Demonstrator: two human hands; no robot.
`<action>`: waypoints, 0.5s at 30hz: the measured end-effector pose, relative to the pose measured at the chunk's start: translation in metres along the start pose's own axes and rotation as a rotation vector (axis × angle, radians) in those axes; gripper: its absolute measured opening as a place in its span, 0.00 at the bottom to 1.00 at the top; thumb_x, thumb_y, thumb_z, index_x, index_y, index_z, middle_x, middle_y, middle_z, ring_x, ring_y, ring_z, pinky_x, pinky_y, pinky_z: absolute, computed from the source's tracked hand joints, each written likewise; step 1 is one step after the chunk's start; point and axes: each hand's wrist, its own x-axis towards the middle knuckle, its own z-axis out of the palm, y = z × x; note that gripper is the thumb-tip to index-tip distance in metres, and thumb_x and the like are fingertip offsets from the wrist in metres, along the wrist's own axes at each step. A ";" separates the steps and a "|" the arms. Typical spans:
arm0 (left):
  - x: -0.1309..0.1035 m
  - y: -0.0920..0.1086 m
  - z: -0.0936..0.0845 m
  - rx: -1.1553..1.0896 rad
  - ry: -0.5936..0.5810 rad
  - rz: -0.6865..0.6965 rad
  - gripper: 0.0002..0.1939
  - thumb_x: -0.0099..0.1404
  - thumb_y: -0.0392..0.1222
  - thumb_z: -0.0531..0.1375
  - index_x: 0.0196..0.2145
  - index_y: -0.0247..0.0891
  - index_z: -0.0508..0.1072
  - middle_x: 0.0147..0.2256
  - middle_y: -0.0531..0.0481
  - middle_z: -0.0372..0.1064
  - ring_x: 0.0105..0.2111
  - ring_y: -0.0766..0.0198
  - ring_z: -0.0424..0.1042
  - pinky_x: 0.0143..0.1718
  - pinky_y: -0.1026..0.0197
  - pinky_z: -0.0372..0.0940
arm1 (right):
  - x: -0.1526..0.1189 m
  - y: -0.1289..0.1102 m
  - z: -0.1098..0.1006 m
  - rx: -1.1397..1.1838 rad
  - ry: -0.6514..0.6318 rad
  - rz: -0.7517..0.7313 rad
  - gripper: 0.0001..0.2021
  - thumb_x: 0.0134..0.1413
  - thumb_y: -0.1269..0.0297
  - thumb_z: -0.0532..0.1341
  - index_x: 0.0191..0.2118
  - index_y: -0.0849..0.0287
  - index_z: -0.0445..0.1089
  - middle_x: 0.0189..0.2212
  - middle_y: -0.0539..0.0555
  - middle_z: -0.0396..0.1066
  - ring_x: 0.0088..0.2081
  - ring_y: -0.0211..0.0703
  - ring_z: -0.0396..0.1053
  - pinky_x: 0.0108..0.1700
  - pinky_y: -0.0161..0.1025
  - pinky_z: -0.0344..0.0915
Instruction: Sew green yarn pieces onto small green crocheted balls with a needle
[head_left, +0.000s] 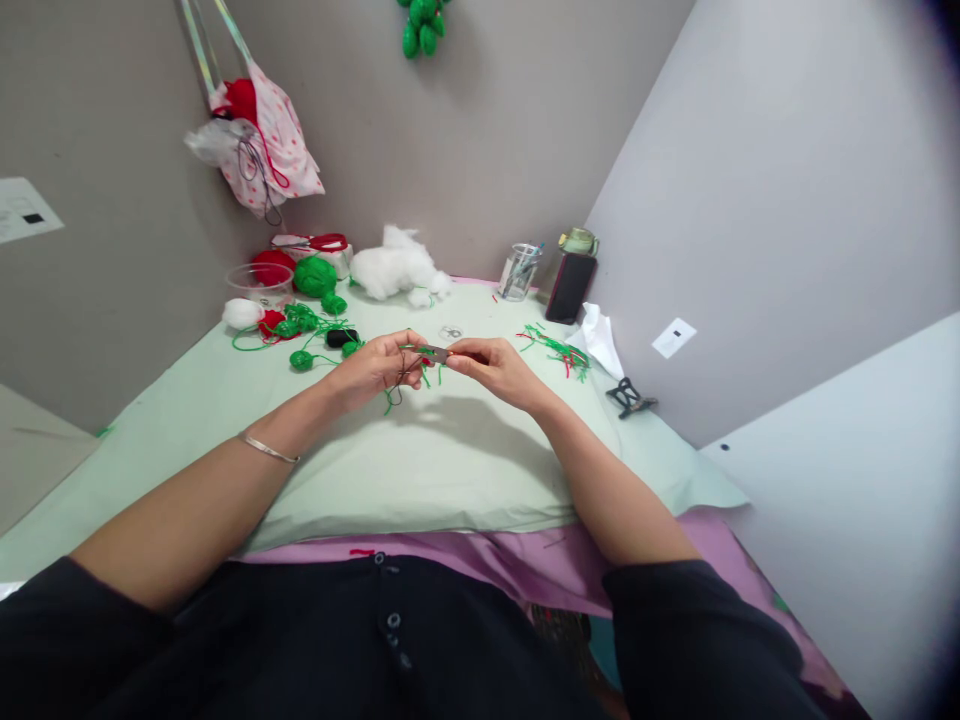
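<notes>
Above the middle of the pale green cloth (450, 490), my two hands meet around a small flat dark tool (435, 353). My right hand (491, 366) pinches the tool's right end between thumb and fingers. My left hand (379, 370) is closed around green yarn pieces (426, 376) with a bit of red, at the tool's left end. A thin dark thread (399, 388) hangs in loops from the left fingers. What the tool is cannot be made out.
Green yarn balls (315, 275), a clear tub (260, 285) and white stuffing (397, 265) lie at the back left. Back right stand a clear cup (519, 272) and a phone (571, 287), with yarn scraps (559, 350) and a black clip (630, 398) nearer. A bag (274, 140) hangs above.
</notes>
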 end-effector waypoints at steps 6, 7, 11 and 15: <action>0.001 -0.001 -0.003 -0.002 -0.012 -0.004 0.16 0.56 0.43 0.68 0.38 0.35 0.69 0.27 0.53 0.69 0.24 0.71 0.65 0.32 0.62 0.65 | 0.000 -0.001 -0.001 0.012 -0.013 0.005 0.20 0.59 0.50 0.57 0.37 0.64 0.74 0.27 0.51 0.65 0.28 0.35 0.55 0.30 0.34 0.52; 0.001 -0.001 -0.003 -0.001 -0.015 -0.004 0.16 0.56 0.43 0.68 0.38 0.35 0.69 0.27 0.53 0.69 0.24 0.71 0.65 0.33 0.62 0.65 | 0.000 -0.002 -0.001 0.014 -0.016 0.007 0.20 0.59 0.49 0.57 0.37 0.64 0.74 0.27 0.51 0.65 0.28 0.35 0.55 0.31 0.34 0.52; 0.001 -0.002 -0.003 -0.002 -0.027 -0.007 0.16 0.56 0.43 0.68 0.38 0.35 0.68 0.28 0.53 0.69 0.23 0.72 0.65 0.33 0.63 0.65 | 0.000 -0.004 -0.002 0.019 -0.015 0.008 0.20 0.58 0.49 0.58 0.35 0.64 0.73 0.25 0.50 0.63 0.27 0.35 0.54 0.30 0.34 0.51; 0.001 -0.002 -0.004 -0.001 -0.035 -0.012 0.15 0.56 0.42 0.68 0.38 0.36 0.68 0.27 0.54 0.68 0.23 0.72 0.65 0.33 0.63 0.66 | 0.000 -0.007 0.000 0.019 0.006 0.019 0.20 0.58 0.50 0.58 0.31 0.64 0.73 0.21 0.47 0.56 0.25 0.33 0.50 0.28 0.34 0.48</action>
